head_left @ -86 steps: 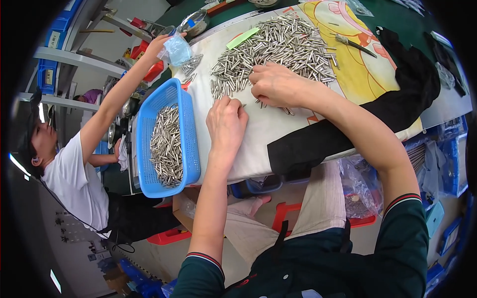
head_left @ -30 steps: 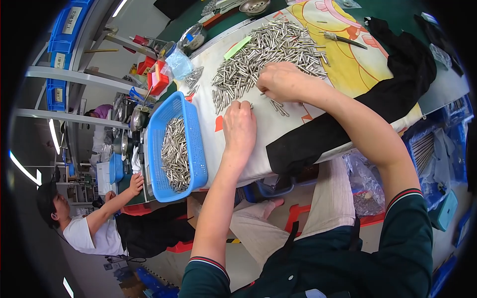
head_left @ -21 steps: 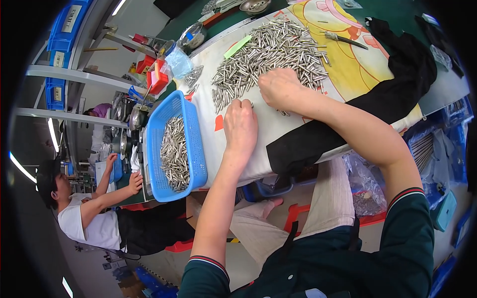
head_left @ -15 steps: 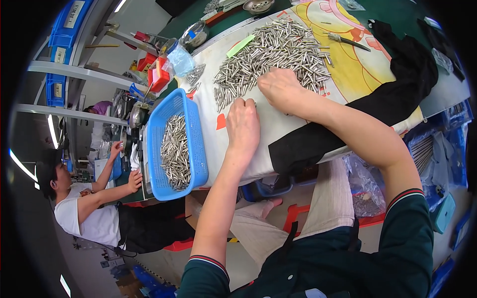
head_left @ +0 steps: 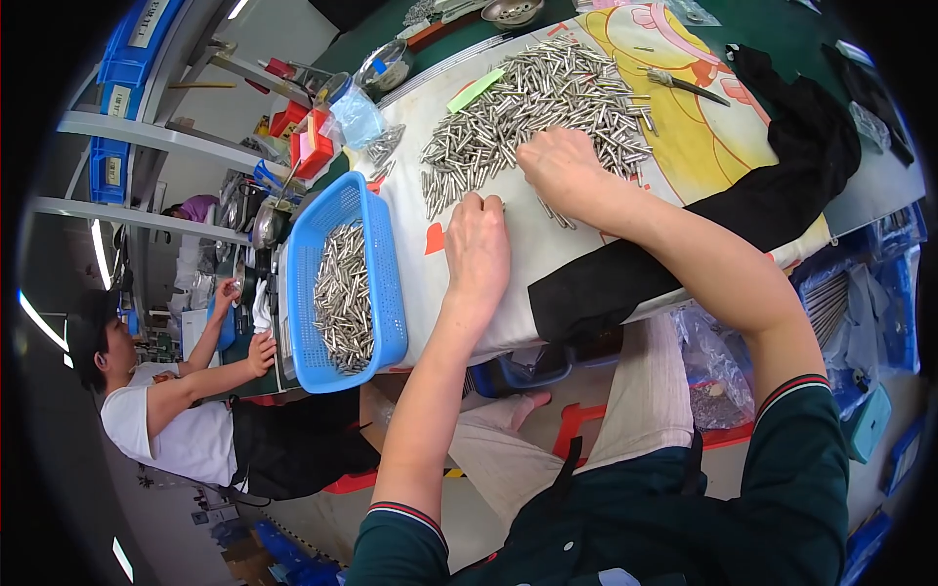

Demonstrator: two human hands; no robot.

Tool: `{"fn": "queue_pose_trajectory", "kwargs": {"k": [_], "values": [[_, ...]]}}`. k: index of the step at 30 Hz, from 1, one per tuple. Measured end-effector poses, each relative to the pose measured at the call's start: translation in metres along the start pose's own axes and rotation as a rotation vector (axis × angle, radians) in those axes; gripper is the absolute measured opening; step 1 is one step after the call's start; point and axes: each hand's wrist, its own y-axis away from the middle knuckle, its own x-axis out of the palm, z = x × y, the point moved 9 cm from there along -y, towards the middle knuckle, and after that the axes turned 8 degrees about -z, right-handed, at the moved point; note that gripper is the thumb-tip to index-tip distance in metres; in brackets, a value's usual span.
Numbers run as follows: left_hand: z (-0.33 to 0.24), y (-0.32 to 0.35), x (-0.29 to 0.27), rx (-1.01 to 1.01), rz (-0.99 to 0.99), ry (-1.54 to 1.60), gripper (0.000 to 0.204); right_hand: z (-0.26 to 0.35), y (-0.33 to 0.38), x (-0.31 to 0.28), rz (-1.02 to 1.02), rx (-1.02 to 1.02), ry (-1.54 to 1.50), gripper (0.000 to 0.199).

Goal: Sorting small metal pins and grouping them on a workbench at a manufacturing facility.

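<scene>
A big heap of small metal pins (head_left: 547, 103) lies on a white and yellow printed cloth (head_left: 674, 127) over the table. My left hand (head_left: 477, 249) rests palm down on the cloth just below the heap's left end, fingers together over a few pins. My right hand (head_left: 561, 166) lies on the heap's lower edge, fingers curled into the pins. A blue plastic basket (head_left: 391, 322) with several pins inside (head_left: 342, 303) sits at my left, at the table's edge.
A black cloth (head_left: 782, 176) drapes over the table's right side. Pliers (head_left: 684, 83) lie on the printed cloth. A clear bag (head_left: 357, 117), red boxes (head_left: 308, 142) and metal bowls (head_left: 386, 68) stand behind the basket. Another person (head_left: 166, 410) in a white shirt sits to the left.
My hands have stayed at the heap's lower edge, shifting only slightly. The person at left has lowered the outstretched arm and now sits with both hands at their own bench.
</scene>
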Motion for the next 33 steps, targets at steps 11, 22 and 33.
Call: {"fn": "queue_pose_trajectory", "kwargs": {"k": [11,22,33], "values": [[-0.008,-0.007,0.004,0.031,0.076,-0.09,0.003,0.005,0.004,-0.003,-0.155,-0.167,0.058,0.009],[-0.012,-0.009,0.009,0.048,0.13,-0.214,0.002,0.005,0.001,-0.006,-0.212,-0.235,0.038,0.004],[0.052,-0.027,0.017,-0.52,-0.357,1.132,0.015,-0.02,-0.008,-0.038,-0.615,0.024,-0.77,0.008]]}}
